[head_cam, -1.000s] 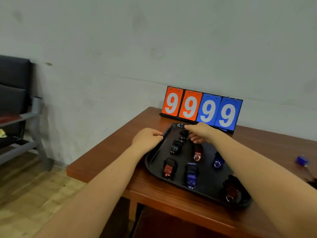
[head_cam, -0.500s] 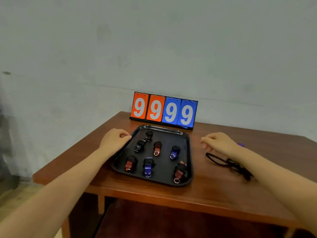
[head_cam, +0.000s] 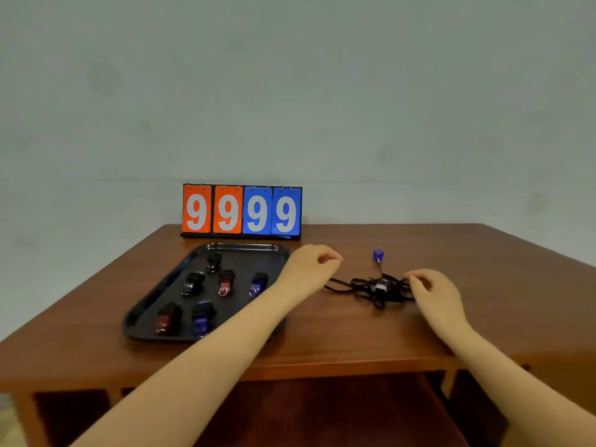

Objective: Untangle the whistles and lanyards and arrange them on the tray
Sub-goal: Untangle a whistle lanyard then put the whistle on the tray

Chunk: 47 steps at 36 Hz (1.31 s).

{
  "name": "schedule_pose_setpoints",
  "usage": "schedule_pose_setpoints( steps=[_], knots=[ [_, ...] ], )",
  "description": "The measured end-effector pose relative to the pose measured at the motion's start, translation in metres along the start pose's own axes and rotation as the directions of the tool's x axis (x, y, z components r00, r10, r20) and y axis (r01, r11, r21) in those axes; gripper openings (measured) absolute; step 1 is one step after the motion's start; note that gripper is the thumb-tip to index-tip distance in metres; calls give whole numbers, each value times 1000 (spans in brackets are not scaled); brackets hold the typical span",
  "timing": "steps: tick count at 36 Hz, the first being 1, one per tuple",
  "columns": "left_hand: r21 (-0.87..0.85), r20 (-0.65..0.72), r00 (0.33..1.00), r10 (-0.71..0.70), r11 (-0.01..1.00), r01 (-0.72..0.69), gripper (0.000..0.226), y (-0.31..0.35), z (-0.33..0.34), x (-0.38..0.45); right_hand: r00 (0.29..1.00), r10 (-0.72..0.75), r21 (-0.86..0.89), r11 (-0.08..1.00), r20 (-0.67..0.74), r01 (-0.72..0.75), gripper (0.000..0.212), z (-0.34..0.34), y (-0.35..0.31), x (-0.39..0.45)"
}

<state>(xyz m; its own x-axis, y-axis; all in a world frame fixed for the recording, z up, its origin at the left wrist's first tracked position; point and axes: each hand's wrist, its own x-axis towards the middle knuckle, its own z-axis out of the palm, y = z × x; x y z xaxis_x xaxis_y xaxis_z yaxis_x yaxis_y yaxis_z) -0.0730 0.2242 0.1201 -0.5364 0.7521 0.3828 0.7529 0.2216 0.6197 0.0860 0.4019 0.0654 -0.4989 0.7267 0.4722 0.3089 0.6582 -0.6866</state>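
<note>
1. Tangle of lanyards (head_cam: 375, 287): black cord heap on the counter (head_cam: 322, 346), right of the tray (head_cam: 142, 312), between my two hands. One small dark whistle sits mid-knot; a blue whistle (head_cam: 378, 255) lies just beyond it on the far side, apparently on one of those cords.
2. Tray: six whistles visible in loose rows; my left forearm covers the near right corner, can't tell what's under it.
3. Left hand (head_cam: 311, 264): over the tray's far right corner, fingers curled, holding nothing.
4. Right hand (head_cam: 432, 290): at the right end of the heap, fingers bent, tips at the cords. Actual pinch or just touching: can't tell.
5. Handling, my read: cord is limp and light, won't hold shape, loops will snag. Whistles are small, hard, light. Take hold at a whistle body or its ring, then feed the cord out. Pulling on a loop likely tightens the knot.
6. Scoreboard (head_cam: 242, 209) reading 9999 at the far edge, out of the way.
</note>
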Motion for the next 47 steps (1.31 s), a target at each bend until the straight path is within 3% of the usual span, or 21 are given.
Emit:
schedule_pose_setpoints(
  steps=[3, 7, 12, 15, 18, 20, 23, 27, 30, 33, 39, 41, 44, 47],
  knots=[
    [-18, 27, 999, -31, 999, 31, 23, 13, 31, 12, 997, 63, 31, 998, -51, -61, 17, -4, 10, 7],
    [14, 43, 996, -74, 997, 73, 22, 17, 64, 26, 983, 178, -31, 984, 48, -177, 22, -1, 28, 25],
    [188, 89, 992, -94, 979, 76, 32, 19, 99, 44, 973, 138, -197, 975, 187, -100, 28, 4, 36, 39],
    [280, 113, 984, -140, 954, 104, 44, 20, 111, 57, 963, 120, -271, 961, 242, -51, 20, 3, 40, 43],
    [337, 152, 973, -174, 935, 114, 36, 19, 113, 70, 963, 111, -302, 953, 247, -32, 9, 4, 41, 46],
    [253, 190, 971, -147, 963, 96, 27, 14, 114, 78, 962, 131, -313, 948, 239, -52, 8, 4, 41, 50],
    [-94, 165, 981, -99, 989, 115, 24, 4, 111, 79, 963, 151, -331, 941, 222, -71, 11, 5, 44, 55],
    [-435, -42, 987, -154, 892, 121, 12, 3, 99, 79, 975, 165, -272, 955, 147, -121, 11, 5, 44, 56],
    [-612, -120, 966, -228, 784, 109, 11, 8, 89, 83, 998, 39, -102, 994, 54, -33, 5, 5, 44, 56],
    [-670, -155, 956, -247, 738, 82, 15, 8, 84, 86, 989, -137, -6, 990, 58, 138, 8, 10, 36, 63],
    [-730, -227, 925, -306, 682, 47, 16, 3, 76, 90, 925, -215, 174, 971, 313, 167, 44, 39, -3, 83],
    [-735, -214, 925, -313, 676, 59, 16, 1, 73, 89, 918, -228, 218, 962, 324, 162, 42, 52, -10, 85],
    [-732, -195, 922, -333, 676, 89, 18, -2, 72, 90, 939, -199, 292, 950, 281, 114, 19, 67, -8, 87],
    [-773, -195, 895, -401, 624, 111, 17, -6, 71, 93, 925, -188, 366, 929, 330, 58, 25, 67, -3, 86]
  ],
)
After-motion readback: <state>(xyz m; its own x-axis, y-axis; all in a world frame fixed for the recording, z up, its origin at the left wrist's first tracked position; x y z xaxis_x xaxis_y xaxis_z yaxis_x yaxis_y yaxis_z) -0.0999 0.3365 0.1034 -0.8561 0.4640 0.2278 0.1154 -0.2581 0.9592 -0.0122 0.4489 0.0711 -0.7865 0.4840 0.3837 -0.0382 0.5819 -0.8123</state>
